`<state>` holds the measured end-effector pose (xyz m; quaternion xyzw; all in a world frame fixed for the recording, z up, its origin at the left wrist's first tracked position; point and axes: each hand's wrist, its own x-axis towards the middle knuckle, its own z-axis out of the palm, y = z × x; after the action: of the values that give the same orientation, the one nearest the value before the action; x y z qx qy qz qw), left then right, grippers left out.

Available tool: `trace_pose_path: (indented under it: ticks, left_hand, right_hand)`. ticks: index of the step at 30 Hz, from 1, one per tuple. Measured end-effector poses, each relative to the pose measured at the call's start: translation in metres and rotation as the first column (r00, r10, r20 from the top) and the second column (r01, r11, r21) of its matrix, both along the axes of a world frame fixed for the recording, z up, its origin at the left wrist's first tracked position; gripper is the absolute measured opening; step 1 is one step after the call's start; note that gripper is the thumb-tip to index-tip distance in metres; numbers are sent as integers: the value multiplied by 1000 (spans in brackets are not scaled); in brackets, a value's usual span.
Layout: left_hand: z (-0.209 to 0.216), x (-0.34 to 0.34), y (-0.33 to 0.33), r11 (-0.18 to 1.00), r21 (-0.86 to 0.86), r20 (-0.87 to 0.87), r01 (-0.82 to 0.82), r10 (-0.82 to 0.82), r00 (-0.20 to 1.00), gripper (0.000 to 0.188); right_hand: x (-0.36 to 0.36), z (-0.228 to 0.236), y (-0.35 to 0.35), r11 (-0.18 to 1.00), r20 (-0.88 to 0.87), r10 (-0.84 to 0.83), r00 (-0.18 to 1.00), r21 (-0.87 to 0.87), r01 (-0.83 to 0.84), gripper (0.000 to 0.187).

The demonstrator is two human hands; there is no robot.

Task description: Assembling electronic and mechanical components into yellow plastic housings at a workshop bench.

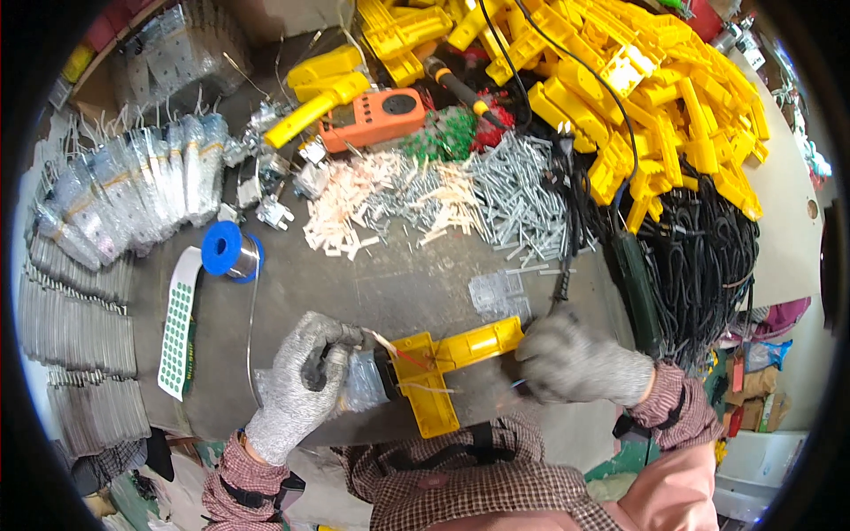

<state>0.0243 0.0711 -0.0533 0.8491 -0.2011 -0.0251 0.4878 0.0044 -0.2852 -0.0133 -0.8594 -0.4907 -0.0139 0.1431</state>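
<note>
A yellow T-shaped plastic housing [425,382] lies open in front of me, with thin wires inside it. At its left end a black collar joins a part in clear plastic wrap [364,382], which passes beneath my left hand. My left hand [305,376], in a grey glove, has its fingers closed at the end of a thin white wire [381,341] from the housing. By the right end of the housing, my gloved right hand [580,361] is curled round a black cord [563,281]. A bluish wire tip shows below its fingers, which are partly blurred.
Behind lie a small clear plastic piece [498,292], heaps of screws [518,199] and pale small strips [345,199]. An orange meter [374,119], yellow housings [655,88] and black cords [699,265] stand beyond. At left are a solder spool [232,252], sticker sheet [180,323] and wrapped parts [133,190].
</note>
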Motion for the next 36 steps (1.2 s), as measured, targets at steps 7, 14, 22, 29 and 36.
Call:
trace_pose_path:
  ticks: [7, 14, 22, 29, 36]
  left_hand:
    - [31, 60, -69, 930, -360, -242, -78, -13, 970, 20]
    - [19, 67, -77, 931, -336, -429, -146, -13, 903, 23]
    - [16, 73, -74, 976, -171, -346, -135, 68, 936, 24]
    - [16, 68, -74, 917, -374, -351, -139, -1, 936, 16]
    - [31, 80, -55, 920, -306, -543, -244, 42, 839, 19]
  right_hand:
    - [67, -13, 87, 518, -812, -119, 572, 441, 733, 28]
    - [71, -27, 86, 575, -648, -397, 650, 377, 726, 15]
    - [82, -37, 77, 714, -536, -269, 800, 447, 539, 21]
    - [80, -17, 80, 532, -925, -4, 379, 319, 785, 9]
    - [75, -18, 77, 472, -939, -17, 343, 295, 831, 16]
